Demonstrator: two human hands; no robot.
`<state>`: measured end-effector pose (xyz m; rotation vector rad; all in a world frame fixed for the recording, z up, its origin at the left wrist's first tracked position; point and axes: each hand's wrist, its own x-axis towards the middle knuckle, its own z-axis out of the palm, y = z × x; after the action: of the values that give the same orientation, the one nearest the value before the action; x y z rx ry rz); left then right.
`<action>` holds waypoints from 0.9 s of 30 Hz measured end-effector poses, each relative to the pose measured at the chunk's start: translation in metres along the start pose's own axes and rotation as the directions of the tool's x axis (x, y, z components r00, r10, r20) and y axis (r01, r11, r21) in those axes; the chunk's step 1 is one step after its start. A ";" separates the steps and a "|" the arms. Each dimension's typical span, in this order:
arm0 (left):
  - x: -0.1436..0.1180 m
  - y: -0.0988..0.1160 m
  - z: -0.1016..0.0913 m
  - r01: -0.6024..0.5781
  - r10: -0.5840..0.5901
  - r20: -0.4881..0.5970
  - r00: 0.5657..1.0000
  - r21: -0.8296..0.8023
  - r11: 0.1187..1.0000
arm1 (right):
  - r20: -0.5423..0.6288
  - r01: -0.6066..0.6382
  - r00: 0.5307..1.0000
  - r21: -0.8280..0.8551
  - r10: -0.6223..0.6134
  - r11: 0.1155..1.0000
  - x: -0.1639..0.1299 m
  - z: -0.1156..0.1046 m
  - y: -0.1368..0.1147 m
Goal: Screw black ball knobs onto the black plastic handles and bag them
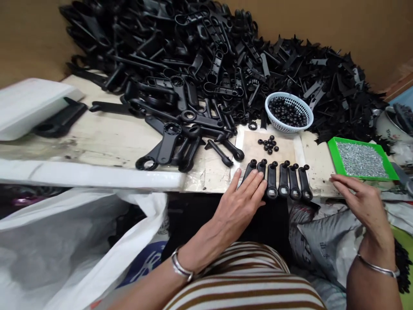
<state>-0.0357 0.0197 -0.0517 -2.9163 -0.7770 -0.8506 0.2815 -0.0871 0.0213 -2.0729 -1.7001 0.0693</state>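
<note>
Several black plastic crank arms (284,183) with round knobs at their far ends lie in a row at the table's front edge. My left hand (243,200) rests flat over the leftmost of them, fingers stretched out and partly covering two. At the right end of the row, apart from it, my right hand (361,200) hovers by the table edge below the green tray (334,157) of small silvery metal pieces. Its thumb and forefinger come together in a pinch; whatever lies between them is too small to make out. Loose black knobs (269,145) sit just behind the row.
A light blue basket (288,128) holds more black knobs. Behind it rises a large heap of black plastic parts (200,56). White foam blocks (35,103) lie at the left. White sacking (80,241) hangs below the table's left edge, and a grey bag (318,234) is below right.
</note>
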 end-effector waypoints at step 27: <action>0.024 0.040 -0.027 0.282 0.118 0.317 0.941 -0.929 0.241 | 0.114 -0.178 0.967 -0.346 0.230 0.921 0.082 -0.013 0.065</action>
<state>-0.0130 -0.0078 -0.0112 -4.3021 -0.4286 -1.2040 0.3650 -0.0228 0.0282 -2.5540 -1.6679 0.0048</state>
